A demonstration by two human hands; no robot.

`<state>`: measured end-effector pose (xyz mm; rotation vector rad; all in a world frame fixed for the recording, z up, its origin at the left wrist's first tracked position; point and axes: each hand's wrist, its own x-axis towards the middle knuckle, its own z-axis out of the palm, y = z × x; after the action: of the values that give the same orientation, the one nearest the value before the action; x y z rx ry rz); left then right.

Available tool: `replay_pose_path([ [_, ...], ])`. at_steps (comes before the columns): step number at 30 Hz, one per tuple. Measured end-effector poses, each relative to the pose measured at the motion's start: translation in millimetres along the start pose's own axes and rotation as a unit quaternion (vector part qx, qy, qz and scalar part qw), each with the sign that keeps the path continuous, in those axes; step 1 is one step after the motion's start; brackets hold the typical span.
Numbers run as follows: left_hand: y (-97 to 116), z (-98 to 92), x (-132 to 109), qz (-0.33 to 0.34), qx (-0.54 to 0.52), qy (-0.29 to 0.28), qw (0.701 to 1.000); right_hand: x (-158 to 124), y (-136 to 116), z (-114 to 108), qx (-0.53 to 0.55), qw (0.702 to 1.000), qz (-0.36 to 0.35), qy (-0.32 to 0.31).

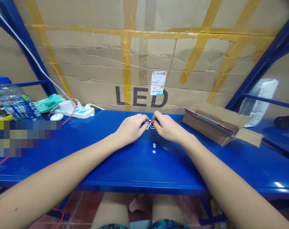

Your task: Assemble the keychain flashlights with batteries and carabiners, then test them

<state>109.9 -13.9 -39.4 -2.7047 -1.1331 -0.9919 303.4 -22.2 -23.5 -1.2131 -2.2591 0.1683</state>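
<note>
Near the back of the blue table (135, 168), my left hand (133, 128) and my right hand (165, 126) are close together, with bent fingers. Between their fingertips is a small cluster of shiny metal and white pieces (149, 123), too small to make out clearly. The left fingers pinch its left side and the right fingers its right side. A ring is on a finger of my left hand. Several small round white discs (154, 151) lie on the table just in front of my hands.
An open cardboard box (206, 124) stands at the right. At the left are a white power strip (81, 113) with plugs and cables, a white round case (56, 117) and a plastic bottle (18, 101). A large taped carton (87, 70) rises behind the table.
</note>
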Motion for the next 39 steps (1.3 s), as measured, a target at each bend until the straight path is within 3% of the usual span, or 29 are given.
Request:
replay_pose_path([
  [5,-16,-8.4,5,-0.052,-0.095,0.003,0.994,4,19,-6,0.158,0.985,0.073,-0.011],
  [9,-24,-14.6,6,-0.075,-0.137,0.025,0.987,5,28,-7,0.336,0.926,0.145,-0.098],
  [13,-20,-14.8,4,-0.007,-0.149,0.034,0.988,3,24,-3,0.441,0.871,0.132,-0.172],
  [15,-16,-12.9,4,0.034,-0.149,0.034,0.988,3,18,0,0.445,0.868,0.109,-0.191],
  [19,-12,-9.6,3,0.072,-0.151,0.010,0.986,2,9,6,0.398,0.896,0.086,-0.176],
  [26,-11,-8.8,3,0.040,-0.211,-0.025,0.976,2,11,17,0.437,0.885,0.086,-0.137],
  [28,-12,-8.1,4,-0.014,-0.302,-0.037,0.952,3,13,19,0.416,0.899,0.091,-0.101],
  [29,-12,-8.0,5,-0.047,-0.370,-0.037,0.927,4,14,19,0.401,0.908,0.091,-0.081],
  [32,-13,-9.1,8,-0.138,-0.564,-0.013,0.814,5,14,17,0.358,0.928,0.086,-0.050],
  [34,-14,-11.2,10,-0.175,-0.624,-0.006,0.761,5,12,15,0.335,0.938,0.074,-0.051],
  [36,-14,-13.2,10,-0.194,-0.638,-0.016,0.745,4,8,12,0.308,0.947,0.067,-0.056],
  [39,-14,-14.6,10,-0.201,-0.621,-0.037,0.757,3,4,11,0.280,0.955,0.074,-0.057],
])
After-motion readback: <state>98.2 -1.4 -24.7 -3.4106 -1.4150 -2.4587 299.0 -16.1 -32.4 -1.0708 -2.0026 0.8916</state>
